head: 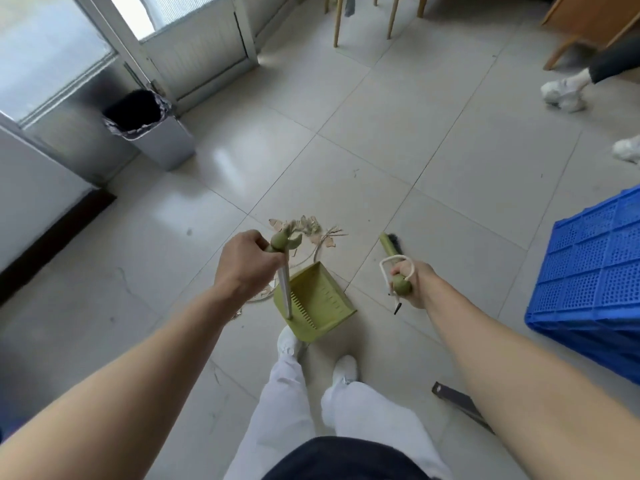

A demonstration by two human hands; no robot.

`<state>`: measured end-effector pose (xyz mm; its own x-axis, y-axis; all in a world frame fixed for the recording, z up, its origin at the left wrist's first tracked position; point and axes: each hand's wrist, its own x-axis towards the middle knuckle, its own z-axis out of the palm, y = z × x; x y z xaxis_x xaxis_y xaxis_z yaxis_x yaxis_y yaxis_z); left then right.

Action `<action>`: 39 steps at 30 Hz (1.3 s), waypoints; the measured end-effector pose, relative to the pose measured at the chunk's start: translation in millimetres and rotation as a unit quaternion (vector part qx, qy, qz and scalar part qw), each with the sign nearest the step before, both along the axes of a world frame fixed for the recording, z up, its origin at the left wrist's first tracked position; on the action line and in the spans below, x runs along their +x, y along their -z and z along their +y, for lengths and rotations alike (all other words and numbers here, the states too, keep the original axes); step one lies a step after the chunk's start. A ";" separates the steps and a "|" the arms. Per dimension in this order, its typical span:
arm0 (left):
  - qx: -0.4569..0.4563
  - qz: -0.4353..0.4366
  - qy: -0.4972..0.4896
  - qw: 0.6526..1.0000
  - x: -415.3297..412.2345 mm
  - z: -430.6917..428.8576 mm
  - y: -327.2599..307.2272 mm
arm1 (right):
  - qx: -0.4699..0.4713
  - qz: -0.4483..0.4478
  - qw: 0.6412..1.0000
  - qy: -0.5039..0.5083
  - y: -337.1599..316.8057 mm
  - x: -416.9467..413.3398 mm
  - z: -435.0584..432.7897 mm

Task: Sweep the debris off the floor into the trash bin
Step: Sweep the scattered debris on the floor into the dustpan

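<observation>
A pile of pale debris [308,230], scraps and thin strips, lies on the tiled floor in front of my feet. My left hand [246,261] grips the top of the long metal handle of a green dustpan [315,303], which stands on the floor just behind the debris, its mouth facing the pile. My right hand [412,282] is closed on the green knob of a broom handle; the broom head [391,244] with dark bristles rests on the floor to the right of the debris. A grey trash bin [162,140] with a dark liner stands at the left by the door.
A blue perforated crate [588,278] sits on the floor at the right. Another person's feet in white shoes [564,93] are at the far right. Wooden chair legs [337,26] stand at the back. A dark flat bar [460,403] lies near my right foot.
</observation>
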<state>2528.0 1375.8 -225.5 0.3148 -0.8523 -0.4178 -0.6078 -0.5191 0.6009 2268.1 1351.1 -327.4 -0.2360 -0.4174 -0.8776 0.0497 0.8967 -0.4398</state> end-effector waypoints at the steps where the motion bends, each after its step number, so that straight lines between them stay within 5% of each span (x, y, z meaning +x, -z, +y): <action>1: 0.000 0.000 -0.013 1.000 1.8 5.1 1.1 | 0.009 -0.012 1.000 -0.012 2.2 7.1 1.5; 13: 0.004 -0.008 -0.044 0.999 -1.6 7.4 1.5 | 0.000 -0.160 0.987 0.017 -8.7 37.2 12.7; 28: 0.000 0.027 0.008 1.000 -15.0 -79.9 3.8 | -0.035 0.030 0.997 0.069 2.9 -35.3 -79.6; 39: 0.025 0.070 -0.012 0.997 -6.3 -153.9 9.4 | -0.003 -0.083 0.996 0.014 5.7 51.4 -125.3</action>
